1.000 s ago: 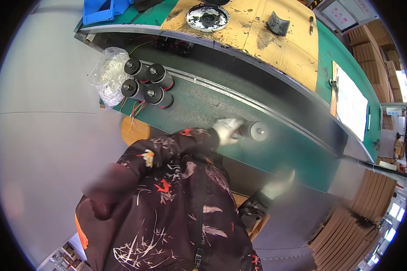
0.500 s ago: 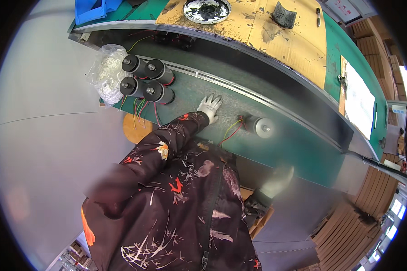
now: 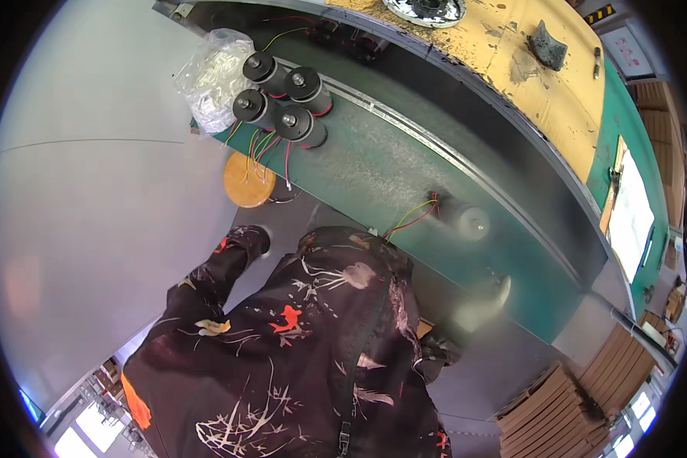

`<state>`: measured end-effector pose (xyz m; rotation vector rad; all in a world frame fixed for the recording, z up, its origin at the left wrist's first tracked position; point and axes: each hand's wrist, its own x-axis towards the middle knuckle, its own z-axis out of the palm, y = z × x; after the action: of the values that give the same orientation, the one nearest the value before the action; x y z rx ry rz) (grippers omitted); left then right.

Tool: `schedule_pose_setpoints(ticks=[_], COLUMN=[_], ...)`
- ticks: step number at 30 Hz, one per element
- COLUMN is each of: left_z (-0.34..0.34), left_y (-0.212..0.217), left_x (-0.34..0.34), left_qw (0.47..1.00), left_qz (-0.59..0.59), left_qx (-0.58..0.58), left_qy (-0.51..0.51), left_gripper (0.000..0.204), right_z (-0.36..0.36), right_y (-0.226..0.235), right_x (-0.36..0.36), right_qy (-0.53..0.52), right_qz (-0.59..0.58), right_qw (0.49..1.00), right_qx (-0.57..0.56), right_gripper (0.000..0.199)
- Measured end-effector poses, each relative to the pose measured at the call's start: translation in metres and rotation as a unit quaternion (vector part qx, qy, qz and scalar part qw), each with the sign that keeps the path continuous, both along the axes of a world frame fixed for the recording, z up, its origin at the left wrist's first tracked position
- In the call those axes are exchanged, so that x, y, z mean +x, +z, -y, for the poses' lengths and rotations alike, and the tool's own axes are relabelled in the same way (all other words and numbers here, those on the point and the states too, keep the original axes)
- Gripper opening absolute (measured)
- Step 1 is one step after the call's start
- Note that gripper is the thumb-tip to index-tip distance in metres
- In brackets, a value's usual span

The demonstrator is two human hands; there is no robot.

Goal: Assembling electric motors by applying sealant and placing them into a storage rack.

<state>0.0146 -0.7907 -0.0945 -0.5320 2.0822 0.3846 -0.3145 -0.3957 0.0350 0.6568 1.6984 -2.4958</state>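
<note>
My left hand (image 3: 266, 246) is down off the bench's front edge, nearly all hidden by its dark patterned cuff; only a pale sliver shows, so its fingers cannot be read. My right hand (image 3: 477, 309), in a pale glove, is at the bench's front edge on the right. A hazy patch blurs it, and whether it holds anything cannot be made out. Nearest to it, a single cylindrical motor (image 3: 473, 221) with red and yellow wires lies on the green bench (image 3: 359, 164). Several upright black-topped motors (image 3: 301, 126) stand grouped at the left end, their wires hanging over the edge.
Beside the grouped motors is a clear plastic bag (image 3: 217, 76) of whitish contents. A round wooden stool (image 3: 248, 181) stands below. Over the bench runs a raised shelf with stained cardboard (image 3: 504, 69), a curved dark piece (image 3: 547, 46) and a clipboard (image 3: 630, 214). Flattened cartons (image 3: 553, 412) stack at lower right.
My left hand has left the bench top and dropped back toward my left side. My right hand has risen slightly to the bench edge. The whole view has shifted.
</note>
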Motion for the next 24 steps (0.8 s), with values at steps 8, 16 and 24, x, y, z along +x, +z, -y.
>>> schedule_pose_setpoints(ticks=[8,16,24], left_z=[-0.126,-0.203,-0.102], left_y=[0.063,0.103,0.092], left_x=[-0.268,-0.362,-0.312], left_qw=[0.852,0.868,0.851], left_qz=[-0.514,-0.487,-0.492], left_qx=[0.094,0.097,0.006], left_qy=[0.036,-0.008,0.184], left_gripper=[0.071,0.089,0.086], right_z=[0.014,0.013,0.047], right_y=[0.035,0.056,0.055], right_x=[0.007,0.011,0.014], right_qy=[-0.037,-0.105,0.0], right_qz=[0.014,-0.026,-0.074], right_qw=[0.997,0.991,0.997], right_qx=[-0.062,-0.077,0.005], right_gripper=[0.024,0.022,0.025])
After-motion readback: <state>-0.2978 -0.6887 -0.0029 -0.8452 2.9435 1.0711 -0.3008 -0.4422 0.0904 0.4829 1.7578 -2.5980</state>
